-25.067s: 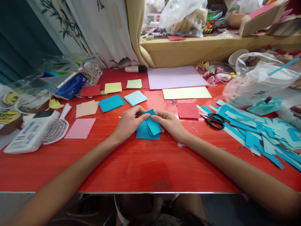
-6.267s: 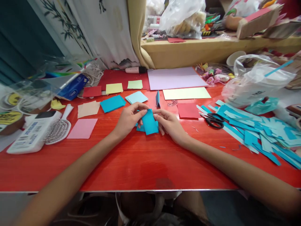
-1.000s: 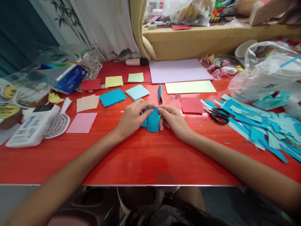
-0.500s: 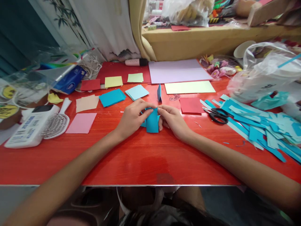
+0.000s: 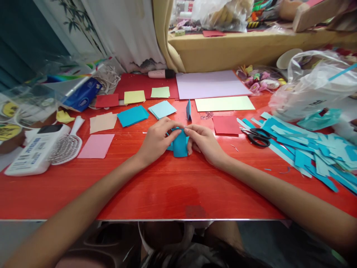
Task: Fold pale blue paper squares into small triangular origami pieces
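Between my two hands is a folded piece of blue paper (image 5: pixel 180 144), its front flap hanging down towards me and more blue showing behind it. My left hand (image 5: pixel 158 138) pinches its upper left edge between thumb and fingers. At the top right corner, my right hand (image 5: pixel 203 141) grips the fold with thumb and index finger, the other fingers curled behind. A small folded blue card (image 5: pixel 189 110) stands upright just beyond my hands. A stack of light blue squares (image 5: pixel 162 109) and a stack of darker blue squares (image 5: pixel 133 115) lie behind my left hand.
Red paper squares (image 5: pixel 226 125), black-handled scissors (image 5: pixel 259 137) and a heap of blue paper strips (image 5: pixel 315 149) lie to the right. On the left are pink squares (image 5: pixel 96 146), a hairbrush (image 5: pixel 68 147) and a white bottle (image 5: pixel 36 150). A lilac sheet (image 5: pixel 212 84) lies at the back.
Both hands stay almost in place on the blue paper. The right fingertips have shifted slightly left along its top edge, and the front flap bends a little more.
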